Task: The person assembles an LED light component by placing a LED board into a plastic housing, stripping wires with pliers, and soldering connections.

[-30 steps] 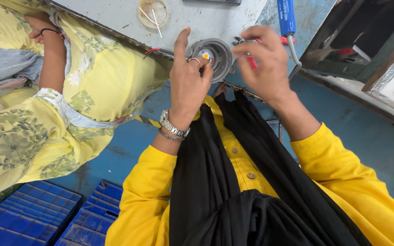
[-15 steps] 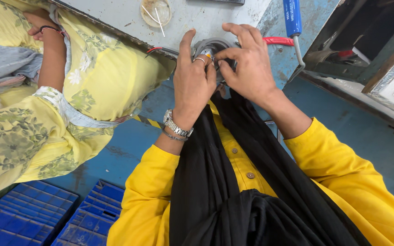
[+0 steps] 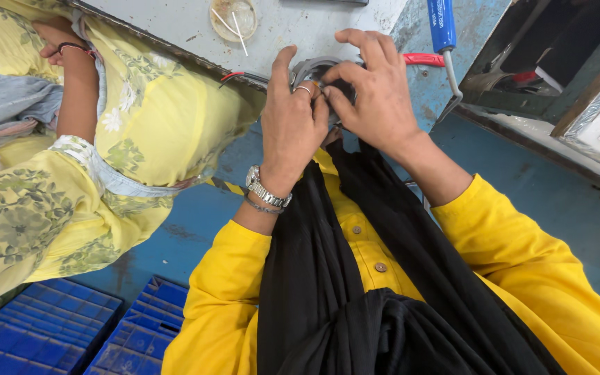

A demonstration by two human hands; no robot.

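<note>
My left hand [image 3: 292, 128] and my right hand [image 3: 376, 94] are both closed around a round grey metal part [image 3: 308, 68] at the near edge of the grey workbench [image 3: 175, 24]. Their fingers cover most of the part, so only its upper rim shows. A red and black wire pair [image 3: 241, 76] runs left from the part along the bench edge. My left wrist wears a metal watch. Yellow sleeves and a black scarf fill the lower view.
A person in a yellow flowered garment [image 3: 57, 180] sits close on my left, one hand near the bench. A small round dish [image 3: 233, 17] and a blue-handled screwdriver [image 3: 443, 35] lie on the bench, with a red-handled tool [image 3: 421, 60] behind my right hand. Blue crates [image 3: 50, 340] sit on the floor.
My right hand had a red-handled tool a second ago; the tool now lies on the bench, and both hands have closed in over the round part.
</note>
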